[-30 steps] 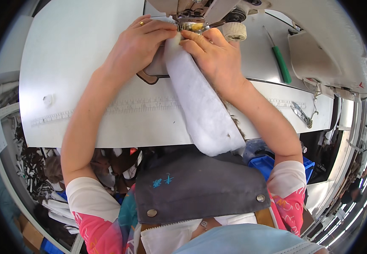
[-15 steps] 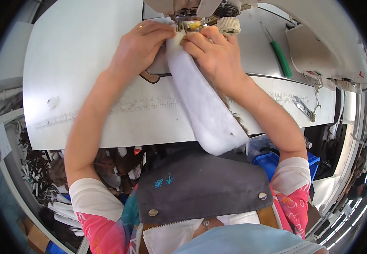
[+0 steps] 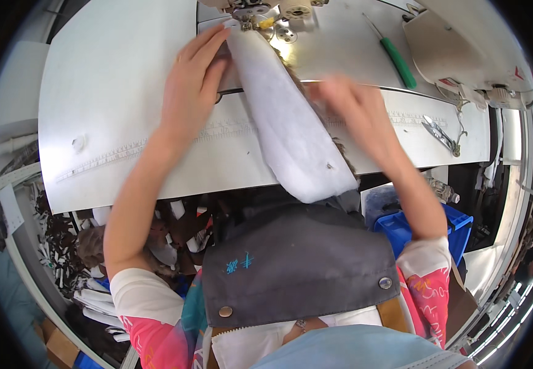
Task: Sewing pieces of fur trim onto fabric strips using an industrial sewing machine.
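Observation:
A long strip of white fluffy padding (image 3: 288,117) with brown fur along its right edge (image 3: 340,147) runs from the sewing machine's presser foot (image 3: 249,22) down over the table's front edge. My left hand (image 3: 192,83) lies at the strip's far left end. Its fingers are stretched out, with the tips touching the padding beside the foot and the thumb apart from them. To the right of the strip is my right hand (image 3: 355,114), off the foot and closest to the furry edge. Motion smears its fingers, so their grip cannot be made out.
A green-handled screwdriver (image 3: 398,61) lies on the machine bed at the right. Metal thread snips (image 3: 440,134) rest near the table's right end. A ruler scale (image 3: 119,150) runs across the white table (image 3: 94,74). Below are scraps (image 3: 63,246) and a blue crate (image 3: 457,227).
My right hand has left the presser foot and moved right and toward me. My left hand's fingers have straightened at the strip's far end. The view has shifted slightly.

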Available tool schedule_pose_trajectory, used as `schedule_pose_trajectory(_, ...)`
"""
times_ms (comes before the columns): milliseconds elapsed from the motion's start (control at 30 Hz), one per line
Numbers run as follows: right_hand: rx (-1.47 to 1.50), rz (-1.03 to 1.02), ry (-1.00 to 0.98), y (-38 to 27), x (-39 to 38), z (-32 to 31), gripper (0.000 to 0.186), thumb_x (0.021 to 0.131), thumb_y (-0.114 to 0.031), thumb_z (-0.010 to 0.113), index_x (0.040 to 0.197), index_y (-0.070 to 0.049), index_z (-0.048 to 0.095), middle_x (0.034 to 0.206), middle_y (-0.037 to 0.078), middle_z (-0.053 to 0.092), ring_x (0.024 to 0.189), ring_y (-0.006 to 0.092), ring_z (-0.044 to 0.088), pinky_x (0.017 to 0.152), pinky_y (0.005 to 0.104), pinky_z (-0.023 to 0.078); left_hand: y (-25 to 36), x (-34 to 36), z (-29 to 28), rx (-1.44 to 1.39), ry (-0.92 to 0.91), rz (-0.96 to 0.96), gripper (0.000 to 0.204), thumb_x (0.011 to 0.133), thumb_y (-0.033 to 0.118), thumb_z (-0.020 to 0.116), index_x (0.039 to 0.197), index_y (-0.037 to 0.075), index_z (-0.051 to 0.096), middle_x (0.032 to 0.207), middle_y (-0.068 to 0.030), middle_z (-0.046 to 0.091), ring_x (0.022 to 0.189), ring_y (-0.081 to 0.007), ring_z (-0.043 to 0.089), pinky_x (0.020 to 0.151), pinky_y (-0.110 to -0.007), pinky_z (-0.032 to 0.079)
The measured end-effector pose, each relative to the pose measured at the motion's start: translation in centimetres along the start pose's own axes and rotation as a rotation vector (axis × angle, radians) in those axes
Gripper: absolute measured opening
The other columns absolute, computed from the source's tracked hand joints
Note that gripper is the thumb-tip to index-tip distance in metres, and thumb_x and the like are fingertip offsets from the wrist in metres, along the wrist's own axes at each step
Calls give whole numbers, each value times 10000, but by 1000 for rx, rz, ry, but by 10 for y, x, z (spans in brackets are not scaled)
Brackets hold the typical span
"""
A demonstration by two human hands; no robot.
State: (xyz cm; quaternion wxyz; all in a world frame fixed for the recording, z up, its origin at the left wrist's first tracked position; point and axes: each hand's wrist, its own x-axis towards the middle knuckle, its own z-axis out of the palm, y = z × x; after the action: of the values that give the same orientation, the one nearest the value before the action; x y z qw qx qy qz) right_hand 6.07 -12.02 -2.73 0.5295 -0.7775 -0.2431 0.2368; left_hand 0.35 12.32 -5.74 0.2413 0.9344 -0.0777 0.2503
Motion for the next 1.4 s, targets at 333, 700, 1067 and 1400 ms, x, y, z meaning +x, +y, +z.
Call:
schedule_pose_trajectory(333,-439,-785,-249,-38,-102,78,211,703,-194,668,713,-89,486,586,19,454,604,200,489,658,331,369,131,-40,-54,-920,-400,-843,581,836,79,629,1329,-80,366,1276,-165,504,1146,-211,518,961,-276,399)
schedule_pose_trajectory(700,-626,-826,422,29,-28,33,181,822,-210,653,821,-37,601,813,86,616,654,278,557,597,370,422,136,-63,-58,-1219,-352,-1342,231,864,37,565,1070,-67,584,1015,-106,651,891,-157,638,792,-276,509)
schedule_pose_trajectory(1067,-264,-790,-216,-15,-121,67,90,698,-113,611,665,-107,527,553,37,505,554,219,535,543,328,406,154,-77,-66,-1147,-321,-1249,239,878,98,608,1069,-46,592,1009,-79,647,873,-117,612,753,-277,502)
schedule_pose_trajectory(1400,594,364,-430,2,41,20,272,936,-225,497,999,19,600,877,92,659,763,169,661,667,269,537,168,-63,-93,-1166,-350,-1369,267,882,63,588,1128,-35,553,998,-105,655,845,-176,660,755,-316,547)
